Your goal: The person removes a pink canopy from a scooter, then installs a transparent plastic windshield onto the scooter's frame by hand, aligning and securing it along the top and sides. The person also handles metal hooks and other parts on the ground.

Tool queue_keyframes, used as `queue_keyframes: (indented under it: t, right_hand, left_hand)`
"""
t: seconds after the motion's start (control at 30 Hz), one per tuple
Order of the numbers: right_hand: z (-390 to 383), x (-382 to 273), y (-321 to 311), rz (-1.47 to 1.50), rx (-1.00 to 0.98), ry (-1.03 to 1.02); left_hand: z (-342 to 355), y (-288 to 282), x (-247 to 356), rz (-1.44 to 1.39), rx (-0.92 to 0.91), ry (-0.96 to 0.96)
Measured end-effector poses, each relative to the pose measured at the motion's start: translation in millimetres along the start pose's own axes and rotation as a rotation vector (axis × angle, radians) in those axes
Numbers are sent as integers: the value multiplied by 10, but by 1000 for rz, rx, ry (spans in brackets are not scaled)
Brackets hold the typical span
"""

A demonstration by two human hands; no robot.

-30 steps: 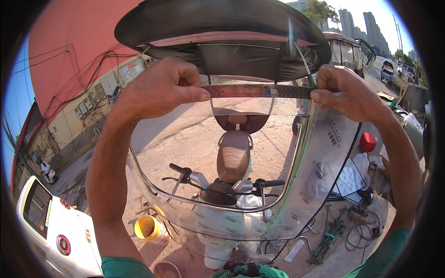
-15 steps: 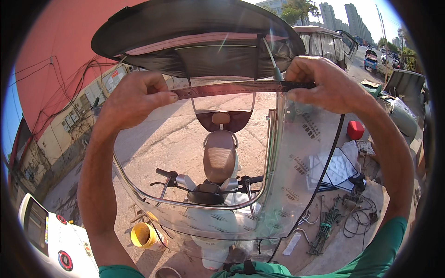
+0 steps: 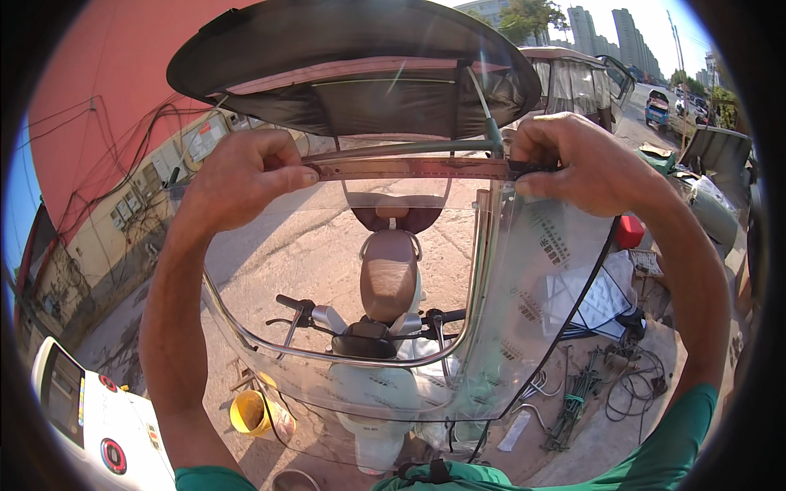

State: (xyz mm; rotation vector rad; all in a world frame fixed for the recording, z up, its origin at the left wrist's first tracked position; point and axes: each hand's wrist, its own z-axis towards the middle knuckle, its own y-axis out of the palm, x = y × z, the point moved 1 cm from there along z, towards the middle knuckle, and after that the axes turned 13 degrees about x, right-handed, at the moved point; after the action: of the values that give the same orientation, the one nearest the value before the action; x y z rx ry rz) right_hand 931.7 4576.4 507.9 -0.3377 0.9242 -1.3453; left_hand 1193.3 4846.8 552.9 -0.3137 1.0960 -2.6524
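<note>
- At 12 o'clock, the dark strip (image 3: 417, 168) had dropped below the green bar (image 3: 401, 148), leaving that bar uncovered under the black canopy (image 3: 344, 49).
- At 10 o'clock the left hand (image 3: 246, 176) pinched 1 end, thumb closed against curled fingers; at 2 o'clock the right hand (image 3: 585, 164) pinched the other.
- The clear sheet (image 3: 524, 311) hung below the strip, in front of the scooter seat (image 3: 389, 278).
- The green post (image 3: 494, 135) stood at 1 o'clock, just beside the right hand.
- A yellow bucket (image 3: 245, 410) sat at 7 o'clock, a red box (image 3: 629, 232) at 3.

We can make out dark printed lettering (image 3: 553, 240) repeated across the clear sheet (image 3: 501, 323), too small to read.
</note>
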Motion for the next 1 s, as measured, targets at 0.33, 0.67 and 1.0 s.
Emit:
queue_keyframes:
  t: [0.33,0.67,1.0]
  right_hand:
    - [-219,-245,-157,67,-51,71]
    - [-306,-452,-7,108,56,143]
    - [-688,-283,-122,189,251,194]
  left_hand:
    - [-356,-666,-694,30,282,10]
    - [-1043,-1268,-3402,-134,749,-364]
    - [-978,-818,-4130,-870,348,-670]
